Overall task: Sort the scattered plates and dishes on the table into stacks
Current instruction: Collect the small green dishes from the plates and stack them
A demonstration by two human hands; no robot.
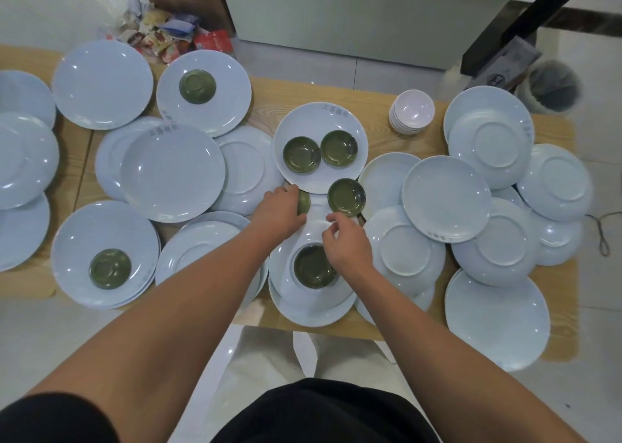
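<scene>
Many pale blue plates cover the wooden table [269, 96], some upright, some upside down. Small green dishes lie among them. My left hand [277, 212] grips a green dish [304, 202], mostly hidden under its fingers. My right hand [346, 240] hovers with curled fingers just below another green dish [346, 196], and I cannot see it holding anything. A darker green dish [313, 267] sits on the plate pile [309, 314] under my right wrist. Two green dishes [302, 155] [339, 148] rest in a white plate [319, 116] beyond my hands.
A stack of small white bowls [411, 111] stands at the back right. Green dishes also sit on plates at the back left [197, 86] and front left [110, 268]. Snack packets [161, 35] lie behind the table. A bin [552, 86] stands on the floor at right.
</scene>
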